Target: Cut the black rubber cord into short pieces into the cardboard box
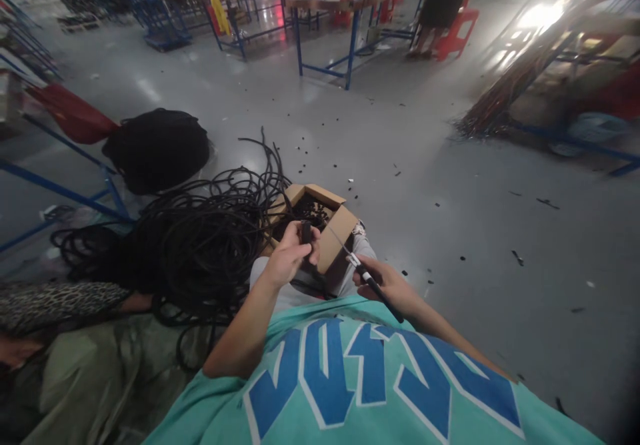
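My left hand is closed on a short black piece of tubing, held upright above the near side of an open cardboard box. My right hand grips a utility knife with a black and white handle. Its thin metal blade points up and left, over the box flap and apart from the tubing. Many small black pieces lie inside the box, which stands between my legs. A tangled heap of long black tubing spreads just left of the box.
A black bundle sits on the floor behind the heap, beside a blue metal frame. Another person's patterned sleeve is at lower left. Worktables and a red stool stand farther off. Black scraps dot the floor.
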Demonstrator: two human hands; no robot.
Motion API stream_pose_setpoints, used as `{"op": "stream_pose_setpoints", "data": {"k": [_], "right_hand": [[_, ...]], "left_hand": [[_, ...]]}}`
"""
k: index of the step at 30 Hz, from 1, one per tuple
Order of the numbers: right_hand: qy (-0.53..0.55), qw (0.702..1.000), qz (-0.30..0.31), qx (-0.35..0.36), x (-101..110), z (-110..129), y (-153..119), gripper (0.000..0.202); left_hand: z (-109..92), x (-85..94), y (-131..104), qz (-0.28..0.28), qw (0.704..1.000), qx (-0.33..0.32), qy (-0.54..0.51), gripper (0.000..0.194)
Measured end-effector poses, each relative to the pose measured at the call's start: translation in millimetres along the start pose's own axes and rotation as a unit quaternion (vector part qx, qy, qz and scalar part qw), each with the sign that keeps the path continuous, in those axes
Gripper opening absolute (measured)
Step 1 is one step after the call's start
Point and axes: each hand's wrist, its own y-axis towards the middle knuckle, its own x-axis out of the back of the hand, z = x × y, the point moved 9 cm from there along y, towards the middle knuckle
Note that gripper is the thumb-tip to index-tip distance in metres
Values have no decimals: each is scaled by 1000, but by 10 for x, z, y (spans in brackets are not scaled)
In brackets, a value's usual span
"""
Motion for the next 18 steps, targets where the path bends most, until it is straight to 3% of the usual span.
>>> {"op": "stream_pose_setpoints", "data": {"k": [4,8,13,18], "right_hand": [[-10,1000,15,-2,-13,62,-37,60],[-24,1000,9,-1,3,131,-69,62],[-76,997,10,-2,17,214,-85,58],[-87,996,16,-18,22,245,-77,62]], "left_hand": [[-15,-43,-80,-1,1000,-7,21,34],[14,-36,-111,-5,996,-16,82,49],[-30,-77,-152,-33,980,-45,190,29],[-43,-79,-212,-91,959,-28,267,27]]}}
